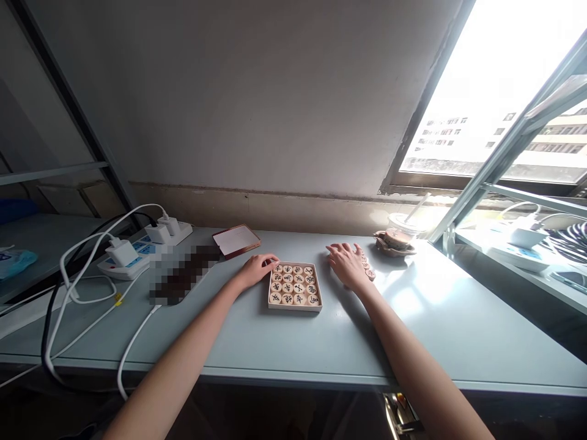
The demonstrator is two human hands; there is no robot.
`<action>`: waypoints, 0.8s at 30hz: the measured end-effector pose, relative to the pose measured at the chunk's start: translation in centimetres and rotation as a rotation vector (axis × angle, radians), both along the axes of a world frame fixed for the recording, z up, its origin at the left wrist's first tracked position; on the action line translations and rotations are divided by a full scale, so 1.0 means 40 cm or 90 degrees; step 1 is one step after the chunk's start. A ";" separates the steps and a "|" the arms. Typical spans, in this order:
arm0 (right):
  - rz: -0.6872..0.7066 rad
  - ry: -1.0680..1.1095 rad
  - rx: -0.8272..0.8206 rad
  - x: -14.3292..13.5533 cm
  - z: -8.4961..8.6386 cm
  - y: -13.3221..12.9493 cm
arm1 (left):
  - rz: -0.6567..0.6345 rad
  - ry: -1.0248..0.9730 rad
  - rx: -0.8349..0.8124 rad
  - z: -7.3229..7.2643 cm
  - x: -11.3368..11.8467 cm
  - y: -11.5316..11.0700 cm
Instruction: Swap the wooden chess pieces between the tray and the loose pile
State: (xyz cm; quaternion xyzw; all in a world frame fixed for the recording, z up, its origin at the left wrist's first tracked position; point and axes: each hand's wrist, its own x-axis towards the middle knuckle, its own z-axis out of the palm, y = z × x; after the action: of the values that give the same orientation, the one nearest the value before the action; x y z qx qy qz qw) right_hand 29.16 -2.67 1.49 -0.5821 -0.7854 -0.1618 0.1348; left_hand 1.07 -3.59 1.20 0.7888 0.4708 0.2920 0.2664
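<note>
A shallow square box [295, 306] sits on the pale grey table, filled with several round wooden chess pieces [293, 284] marked with black characters. My left hand [255, 269] rests at the box's upper left corner, its fingertips touching the rim by the nearest piece. My right hand [346, 264] lies flat on the table to the right of the box, fingers spread. A short row of loose pieces [367, 267] lies just beyond its fingers, touching or nearly touching them.
The box's lid [236, 239] lies at the back left. Power strips [137, 252] with white chargers and cables trail off the left edge. A small dish [395, 241] stands at the back right by the open window frame [486, 177].
</note>
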 end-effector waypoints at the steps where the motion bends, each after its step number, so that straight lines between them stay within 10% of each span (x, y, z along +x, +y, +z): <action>1: -0.001 -0.009 -0.004 0.001 0.000 0.002 | -0.005 -0.005 -0.004 0.000 0.001 0.001; 15: 0.311 0.283 -0.123 -0.174 0.061 -0.079 | 0.051 -0.067 -0.002 -0.027 0.004 0.026; 24: 0.301 0.219 -0.086 -0.220 0.027 -0.085 | 0.046 -0.054 0.033 -0.020 0.003 0.021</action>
State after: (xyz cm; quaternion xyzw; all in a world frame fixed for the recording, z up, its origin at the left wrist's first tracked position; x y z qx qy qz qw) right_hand 20.36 -6.08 2.55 -0.4097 -0.8738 0.0275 0.2605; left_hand 1.21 -2.75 0.40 0.7649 0.4793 0.3468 0.2548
